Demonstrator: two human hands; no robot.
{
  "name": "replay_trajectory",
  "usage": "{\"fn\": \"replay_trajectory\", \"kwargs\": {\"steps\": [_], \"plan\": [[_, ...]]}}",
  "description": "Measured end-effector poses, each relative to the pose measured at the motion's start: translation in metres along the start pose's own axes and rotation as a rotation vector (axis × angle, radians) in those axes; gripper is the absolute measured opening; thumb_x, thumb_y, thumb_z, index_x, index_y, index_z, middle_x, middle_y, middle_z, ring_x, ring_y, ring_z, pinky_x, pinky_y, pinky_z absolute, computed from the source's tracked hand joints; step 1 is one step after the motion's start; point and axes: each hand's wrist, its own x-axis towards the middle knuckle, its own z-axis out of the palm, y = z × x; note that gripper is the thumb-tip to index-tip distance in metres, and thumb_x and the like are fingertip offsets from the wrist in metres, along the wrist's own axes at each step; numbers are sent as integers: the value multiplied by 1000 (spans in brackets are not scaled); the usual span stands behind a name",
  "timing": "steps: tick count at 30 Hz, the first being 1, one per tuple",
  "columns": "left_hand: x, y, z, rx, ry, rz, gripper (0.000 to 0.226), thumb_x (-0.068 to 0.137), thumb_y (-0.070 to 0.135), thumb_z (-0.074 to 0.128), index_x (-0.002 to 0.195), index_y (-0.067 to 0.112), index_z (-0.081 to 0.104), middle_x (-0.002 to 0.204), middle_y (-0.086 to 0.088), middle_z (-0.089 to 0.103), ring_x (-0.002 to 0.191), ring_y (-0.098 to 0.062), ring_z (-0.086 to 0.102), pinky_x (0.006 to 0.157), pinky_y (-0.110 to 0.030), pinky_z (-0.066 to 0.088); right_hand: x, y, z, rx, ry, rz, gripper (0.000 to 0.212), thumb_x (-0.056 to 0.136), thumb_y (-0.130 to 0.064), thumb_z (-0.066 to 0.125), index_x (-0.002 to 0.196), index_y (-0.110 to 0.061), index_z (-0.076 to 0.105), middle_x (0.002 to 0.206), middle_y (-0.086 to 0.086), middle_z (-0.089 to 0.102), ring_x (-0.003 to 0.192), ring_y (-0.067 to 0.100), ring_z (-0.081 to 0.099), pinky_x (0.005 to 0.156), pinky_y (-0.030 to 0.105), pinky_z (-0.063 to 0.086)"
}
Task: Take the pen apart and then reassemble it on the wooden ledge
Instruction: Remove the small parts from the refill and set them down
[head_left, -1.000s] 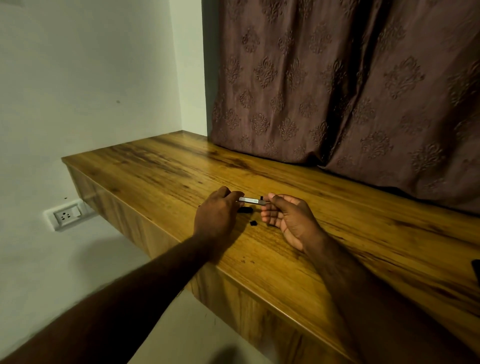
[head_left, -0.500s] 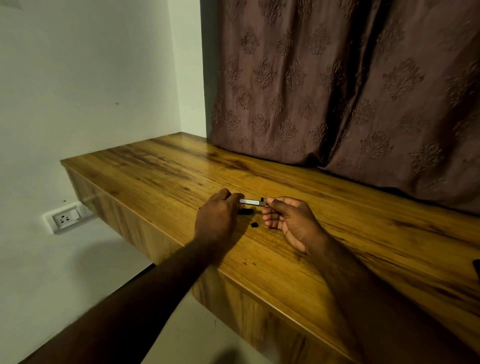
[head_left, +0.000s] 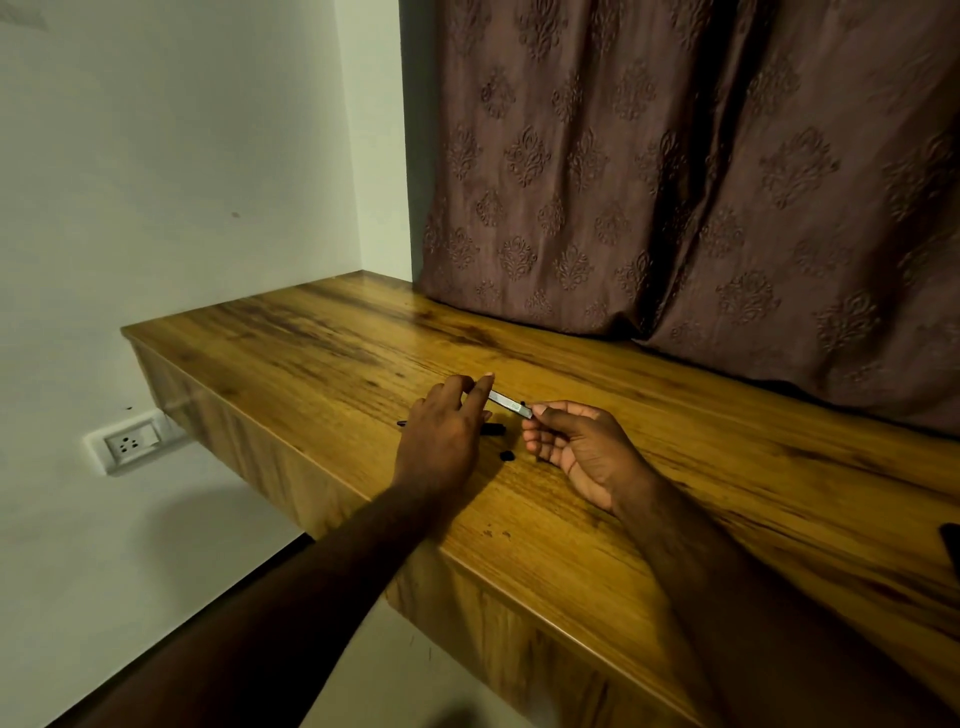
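A slim silvery pen barrel (head_left: 510, 404) is held just above the wooden ledge (head_left: 322, 343), tilted down to the right. My left hand (head_left: 441, 436) pinches its left end between thumb and fingers. My right hand (head_left: 576, 447) pinches its right end, palm turned up. On the ledge below the barrel lie small black pen parts: a short dark piece (head_left: 493, 429) beside my left hand, a tiny black cap (head_left: 506, 457) in front of it, and a thin dark tip (head_left: 401, 423) poking out left of my left hand.
A brown patterned curtain (head_left: 675, 182) hangs down onto the back of the ledge. A dark object (head_left: 951, 551) sits at the far right edge. A white wall socket (head_left: 127, 441) is under the ledge's left end. The ledge's front edge runs diagonally below my forearms.
The barrel has tipped: its left end rose with my left fingers, and my left hand opened slightly and lifted. The right hand has barely shifted.
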Motion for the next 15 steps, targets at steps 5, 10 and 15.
{"fn": "replay_trajectory", "kwargs": {"steps": [5, 10, 15], "plan": [[0, 0, 0, -22, 1, 26, 53, 86, 8, 64, 136, 6, 48, 115, -18, 59, 93, -35, 60, 72, -44, 50, -1, -2, -1, 37, -4, 3, 9, 90, -2, 58, 90, 0, 67, 75, 13, 67, 65, 17, 64, 59, 23, 57], [-2, 2, -2, -67, -5, 15, 51, 91, 12, 59, 139, 8, 44, 121, -17, 56, 98, -33, 58, 78, -44, 50, 0, -2, -2, 41, -8, 9, 9, 90, -2, 59, 92, 0, 67, 77, 14, 67, 66, 16, 65, 59, 23, 57], [-2, 2, -3, -120, 8, -7, 44, 92, 12, 57, 136, 9, 49, 122, -15, 57, 98, -32, 60, 79, -44, 51, 1, -2, -2, 46, -19, 16, 12, 91, -1, 57, 96, 2, 67, 79, 14, 67, 67, 16, 64, 60, 23, 57]]}}
